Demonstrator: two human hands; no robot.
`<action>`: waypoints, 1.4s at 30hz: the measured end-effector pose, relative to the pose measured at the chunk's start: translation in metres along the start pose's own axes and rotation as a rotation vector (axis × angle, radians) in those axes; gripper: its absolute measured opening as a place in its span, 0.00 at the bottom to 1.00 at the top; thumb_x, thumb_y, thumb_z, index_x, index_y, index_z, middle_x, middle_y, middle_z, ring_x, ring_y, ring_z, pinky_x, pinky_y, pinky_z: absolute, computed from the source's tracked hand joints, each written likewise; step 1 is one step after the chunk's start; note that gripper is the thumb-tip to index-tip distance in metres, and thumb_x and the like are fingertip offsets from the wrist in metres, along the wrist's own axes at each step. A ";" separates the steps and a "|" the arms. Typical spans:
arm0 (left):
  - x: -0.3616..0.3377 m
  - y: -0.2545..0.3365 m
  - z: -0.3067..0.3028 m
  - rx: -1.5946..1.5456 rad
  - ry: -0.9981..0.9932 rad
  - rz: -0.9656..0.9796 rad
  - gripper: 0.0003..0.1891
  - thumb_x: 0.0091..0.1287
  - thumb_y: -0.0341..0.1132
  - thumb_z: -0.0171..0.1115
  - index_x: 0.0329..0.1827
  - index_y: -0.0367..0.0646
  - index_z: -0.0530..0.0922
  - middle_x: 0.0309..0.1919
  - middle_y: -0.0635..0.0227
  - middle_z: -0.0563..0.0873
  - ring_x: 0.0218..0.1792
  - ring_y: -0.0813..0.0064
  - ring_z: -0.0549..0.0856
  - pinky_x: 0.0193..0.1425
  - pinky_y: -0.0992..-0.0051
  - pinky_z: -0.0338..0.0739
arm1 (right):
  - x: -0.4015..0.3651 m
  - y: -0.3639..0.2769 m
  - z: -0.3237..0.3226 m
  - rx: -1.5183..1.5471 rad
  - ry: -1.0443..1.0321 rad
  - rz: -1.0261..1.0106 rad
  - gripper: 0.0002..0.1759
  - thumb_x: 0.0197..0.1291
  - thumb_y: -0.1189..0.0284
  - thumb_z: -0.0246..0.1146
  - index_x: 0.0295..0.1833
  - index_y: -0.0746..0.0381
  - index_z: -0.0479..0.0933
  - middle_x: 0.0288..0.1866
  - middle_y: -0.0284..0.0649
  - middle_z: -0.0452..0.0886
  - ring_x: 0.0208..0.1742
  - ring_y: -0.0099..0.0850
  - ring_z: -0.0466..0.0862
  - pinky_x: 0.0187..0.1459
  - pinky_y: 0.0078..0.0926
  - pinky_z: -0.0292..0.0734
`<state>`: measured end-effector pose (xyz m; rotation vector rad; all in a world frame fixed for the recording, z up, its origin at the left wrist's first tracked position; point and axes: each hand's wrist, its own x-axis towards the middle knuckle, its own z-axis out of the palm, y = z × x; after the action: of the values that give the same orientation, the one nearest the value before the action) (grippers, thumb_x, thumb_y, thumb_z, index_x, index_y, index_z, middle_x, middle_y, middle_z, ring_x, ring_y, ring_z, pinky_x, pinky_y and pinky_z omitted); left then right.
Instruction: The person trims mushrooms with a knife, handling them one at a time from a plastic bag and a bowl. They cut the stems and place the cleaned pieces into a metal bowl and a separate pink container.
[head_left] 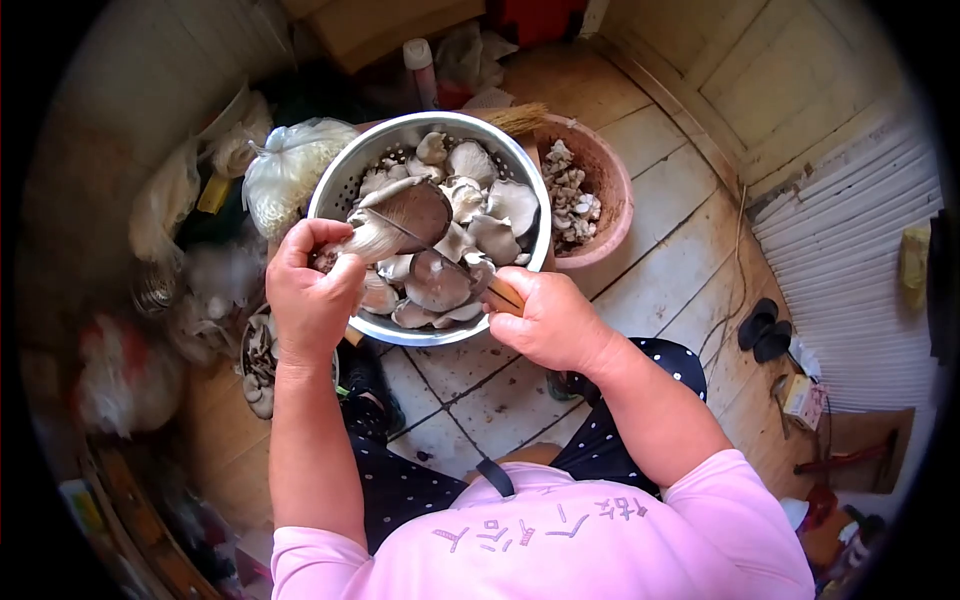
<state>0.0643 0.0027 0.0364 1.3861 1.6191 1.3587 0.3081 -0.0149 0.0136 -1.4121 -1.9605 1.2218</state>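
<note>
My left hand (310, 290) grips a large grey oyster mushroom (400, 215) by its stem, held over a metal colander (350, 170). In my right hand (550, 320) is a knife with a wooden handle (505, 293); its thin blade (420, 243) lies across the mushroom's stem. The colander holds several trimmed oyster mushrooms (480, 205). Both hands hover at the colander's near rim.
A pink basin (610, 180) with mushroom trimmings stands right of the colander. A white plastic bag (285, 170) lies to the left, more mushrooms (260, 360) below it. Black slippers (765, 330) rest on the tiled floor at right. Clutter lines the left side.
</note>
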 end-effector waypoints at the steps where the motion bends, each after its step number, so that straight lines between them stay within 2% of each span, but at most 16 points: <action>1: 0.001 -0.002 -0.001 0.054 0.007 0.049 0.09 0.52 0.25 0.60 0.37 0.37 0.81 0.29 0.74 0.82 0.29 0.87 0.78 0.34 0.83 0.74 | -0.001 -0.001 0.000 -0.001 -0.004 0.000 0.15 0.52 0.71 0.61 0.45 0.65 0.77 0.35 0.45 0.83 0.36 0.35 0.83 0.44 0.31 0.77; 4: 0.003 -0.007 -0.003 0.131 0.012 0.110 0.10 0.50 0.26 0.61 0.36 0.38 0.81 0.28 0.73 0.82 0.29 0.85 0.79 0.36 0.82 0.75 | 0.000 -0.002 -0.003 -0.014 -0.013 0.017 0.14 0.51 0.71 0.60 0.44 0.66 0.78 0.34 0.44 0.83 0.35 0.34 0.82 0.43 0.30 0.77; 6: 0.003 -0.007 -0.004 0.154 0.008 0.125 0.10 0.49 0.27 0.61 0.36 0.38 0.81 0.28 0.72 0.82 0.29 0.84 0.79 0.37 0.81 0.76 | 0.001 -0.003 -0.005 -0.034 -0.063 0.003 0.16 0.51 0.67 0.59 0.41 0.68 0.75 0.37 0.56 0.82 0.41 0.53 0.82 0.45 0.43 0.76; 11: 0.005 -0.003 -0.007 0.302 -0.035 0.318 0.09 0.46 0.27 0.62 0.32 0.40 0.81 0.29 0.65 0.84 0.29 0.74 0.83 0.37 0.77 0.77 | 0.002 -0.004 -0.017 -0.053 -0.106 0.019 0.14 0.52 0.68 0.58 0.40 0.68 0.76 0.36 0.56 0.82 0.41 0.52 0.82 0.45 0.41 0.77; 15: 0.003 0.001 -0.004 0.308 -0.054 0.336 0.09 0.44 0.26 0.62 0.30 0.40 0.81 0.28 0.64 0.83 0.30 0.69 0.83 0.37 0.75 0.78 | 0.004 -0.013 -0.025 -0.127 -0.142 0.051 0.14 0.51 0.70 0.57 0.40 0.68 0.77 0.35 0.56 0.82 0.40 0.52 0.82 0.44 0.40 0.77; 16: 0.003 0.001 -0.002 0.350 -0.073 0.427 0.09 0.43 0.26 0.62 0.30 0.41 0.81 0.28 0.64 0.82 0.30 0.68 0.83 0.36 0.74 0.78 | 0.005 -0.010 -0.025 -0.129 -0.143 0.054 0.14 0.51 0.70 0.57 0.40 0.68 0.77 0.35 0.56 0.82 0.40 0.52 0.82 0.44 0.40 0.77; 18: 0.001 0.001 0.003 0.386 -0.093 0.519 0.08 0.43 0.26 0.63 0.29 0.41 0.81 0.27 0.64 0.82 0.30 0.66 0.82 0.36 0.73 0.78 | 0.009 -0.002 -0.022 -0.158 -0.151 0.022 0.09 0.50 0.74 0.58 0.36 0.67 0.76 0.28 0.46 0.80 0.30 0.35 0.79 0.36 0.33 0.75; 22: 0.002 0.000 0.010 0.425 -0.107 0.616 0.08 0.41 0.25 0.63 0.27 0.42 0.79 0.26 0.64 0.81 0.30 0.64 0.81 0.34 0.70 0.77 | 0.019 -0.006 -0.019 -0.093 -0.155 0.077 0.10 0.50 0.73 0.58 0.36 0.67 0.76 0.27 0.46 0.80 0.29 0.35 0.79 0.36 0.34 0.75; 24: 0.003 -0.002 0.012 0.412 -0.042 0.619 0.08 0.42 0.24 0.63 0.27 0.42 0.79 0.27 0.64 0.81 0.30 0.64 0.80 0.35 0.70 0.77 | 0.022 -0.013 -0.021 -0.118 -0.179 0.072 0.13 0.49 0.72 0.57 0.38 0.68 0.78 0.35 0.57 0.82 0.40 0.52 0.83 0.44 0.41 0.77; 25: 0.003 -0.001 0.011 0.411 -0.044 0.619 0.08 0.42 0.24 0.63 0.27 0.42 0.79 0.27 0.64 0.81 0.30 0.64 0.80 0.35 0.70 0.77 | 0.023 -0.013 -0.021 -0.118 -0.178 0.073 0.13 0.49 0.72 0.57 0.38 0.68 0.78 0.35 0.57 0.82 0.40 0.52 0.83 0.44 0.41 0.77; 28: 0.009 -0.002 0.006 0.419 0.000 0.607 0.08 0.44 0.24 0.63 0.28 0.42 0.80 0.26 0.65 0.81 0.29 0.67 0.81 0.35 0.72 0.77 | 0.024 -0.013 -0.024 -0.097 -0.185 0.070 0.13 0.50 0.71 0.57 0.38 0.69 0.78 0.37 0.56 0.83 0.41 0.51 0.83 0.46 0.41 0.76; 30: 0.014 -0.009 -0.002 0.261 0.168 0.411 0.07 0.47 0.23 0.62 0.30 0.41 0.80 0.27 0.68 0.81 0.27 0.75 0.80 0.35 0.77 0.76 | 0.023 -0.008 -0.027 -0.226 -0.206 0.167 0.14 0.50 0.71 0.57 0.39 0.69 0.78 0.37 0.57 0.82 0.41 0.51 0.83 0.46 0.40 0.76; 32: 0.022 -0.010 -0.013 0.232 0.262 0.374 0.07 0.51 0.23 0.62 0.33 0.40 0.81 0.29 0.75 0.81 0.27 0.86 0.76 0.34 0.83 0.72 | 0.019 -0.004 -0.026 -0.185 -0.180 0.157 0.14 0.50 0.70 0.57 0.39 0.69 0.78 0.37 0.57 0.82 0.41 0.51 0.83 0.46 0.40 0.77; 38: 0.024 -0.010 -0.015 -0.166 0.201 0.069 0.08 0.55 0.22 0.59 0.38 0.36 0.81 0.32 0.73 0.83 0.27 0.86 0.76 0.32 0.85 0.71 | 0.020 -0.003 -0.027 -0.034 -0.034 0.118 0.16 0.50 0.70 0.58 0.43 0.69 0.78 0.38 0.58 0.82 0.42 0.51 0.83 0.46 0.38 0.77; 40: 0.023 -0.011 -0.013 -0.429 0.107 -0.023 0.10 0.57 0.23 0.56 0.40 0.34 0.80 0.30 0.72 0.82 0.26 0.87 0.76 0.31 0.85 0.70 | 0.021 -0.004 -0.026 -0.049 -0.008 0.113 0.17 0.50 0.70 0.58 0.44 0.69 0.78 0.38 0.58 0.82 0.43 0.51 0.83 0.47 0.38 0.77; 42: 0.021 -0.015 -0.010 -0.494 0.052 -0.073 0.11 0.57 0.24 0.54 0.41 0.34 0.80 0.30 0.71 0.82 0.26 0.86 0.75 0.31 0.85 0.70 | 0.021 -0.005 -0.024 0.079 0.137 0.013 0.18 0.51 0.70 0.59 0.46 0.70 0.77 0.37 0.54 0.83 0.42 0.45 0.84 0.46 0.35 0.77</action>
<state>0.0449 0.0202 0.0286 0.9935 1.2335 1.6225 0.3157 0.0132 0.0269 -1.4308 -1.7946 1.1633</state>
